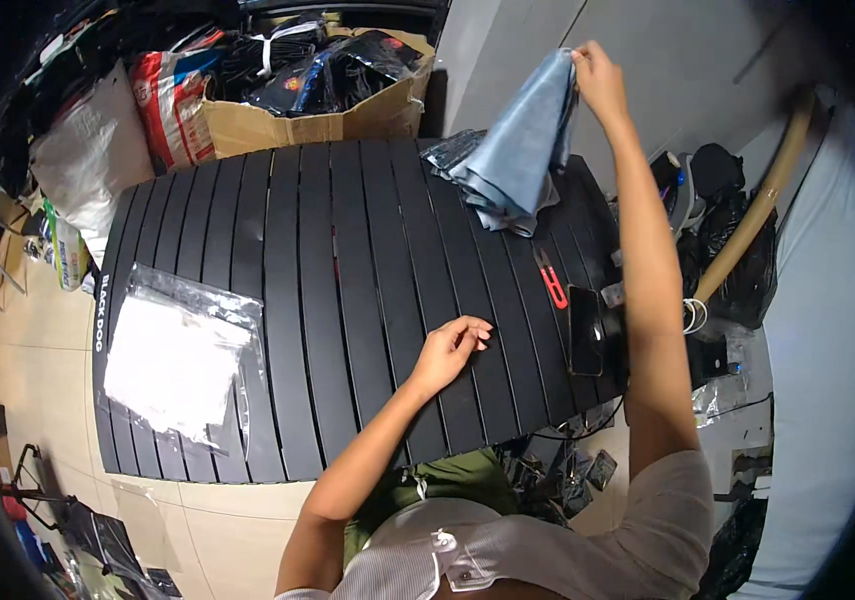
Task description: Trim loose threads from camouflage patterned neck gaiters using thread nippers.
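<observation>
My right hand [599, 78] is raised over the far right of the table, fingers pinched on the top corner of a blue-grey cloth [522, 150]. The cloth hangs down in folds, its lower end at the tabletop. Behind it, partly hidden, lies dark crinkled, shiny material [455, 150]. Near the table's middle, my left hand [452, 352] hovers or rests with loosely bent fingers and nothing in it. Red-handled thread snips [553, 282] lie to its right, beside a dark phone [585, 330]. A clear plastic bag with white contents [177, 355] lies on the left side.
The black slatted table [317, 300] spans the middle. Beyond its far edge stands an open cardboard box [317, 128] with dark packages, next to a red and white sack [169, 110]. Black bags [737, 240] and a long tan tube [762, 200] stand at the right.
</observation>
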A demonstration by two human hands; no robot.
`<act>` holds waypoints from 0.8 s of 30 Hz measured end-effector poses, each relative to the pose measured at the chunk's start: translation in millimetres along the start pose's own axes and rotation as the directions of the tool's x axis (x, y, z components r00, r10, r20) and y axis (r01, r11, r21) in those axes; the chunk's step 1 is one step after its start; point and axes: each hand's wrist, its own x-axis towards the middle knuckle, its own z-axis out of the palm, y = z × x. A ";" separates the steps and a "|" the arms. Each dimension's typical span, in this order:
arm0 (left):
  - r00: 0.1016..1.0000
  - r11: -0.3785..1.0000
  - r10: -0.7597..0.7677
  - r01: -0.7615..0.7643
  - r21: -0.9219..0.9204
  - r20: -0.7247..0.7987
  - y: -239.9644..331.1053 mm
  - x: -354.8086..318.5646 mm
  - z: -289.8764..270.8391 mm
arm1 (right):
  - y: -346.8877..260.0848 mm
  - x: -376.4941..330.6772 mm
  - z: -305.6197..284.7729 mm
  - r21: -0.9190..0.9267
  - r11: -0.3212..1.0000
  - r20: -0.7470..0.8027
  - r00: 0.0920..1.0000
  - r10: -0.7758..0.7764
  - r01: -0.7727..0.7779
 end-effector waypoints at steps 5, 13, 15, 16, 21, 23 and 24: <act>1.000 1.000 0.001 -0.001 0.027 0.027 1.0 0.9 4.6 | -1.4 -1.3 -18.1 -0.635 0.690 0.345 0.927 -0.149 0.347; 0.998 1.000 -0.022 0.022 -0.007 0.059 -0.2 1.1 4.7 | -32.5 16.6 -73.2 0.582 0.778 0.010 0.959 0.283 -0.236; 0.997 0.995 0.044 -0.049 -0.082 -0.065 5.2 -1.1 5.1 | -62.1 17.9 -104.1 0.824 0.566 -0.077 0.991 0.109 0.002; 0.997 0.996 0.045 -0.050 -0.080 -0.067 9.5 -1.3 4.4 | -85.3 11.0 -119.2 0.835 0.551 -0.081 0.989 0.124 -0.001; 0.688 0.627 0.667 -0.312 0.714 -0.285 79.5 -7.7 18.0 | -132.6 -40.1 -188.8 0.942 -0.059 0.307 0.920 -0.242 -0.330; 0.433 0.335 0.887 -0.367 0.868 -0.160 85.4 -0.4 15.7 | -137.0 -66.9 -202.6 0.994 0.096 0.050 0.998 0.044 -0.054; 0.381 0.355 0.905 -0.431 0.830 -0.189 97.1 -2.3 10.8 | -135.9 -75.9 -202.7 0.993 0.097 0.059 0.997 0.054 -0.064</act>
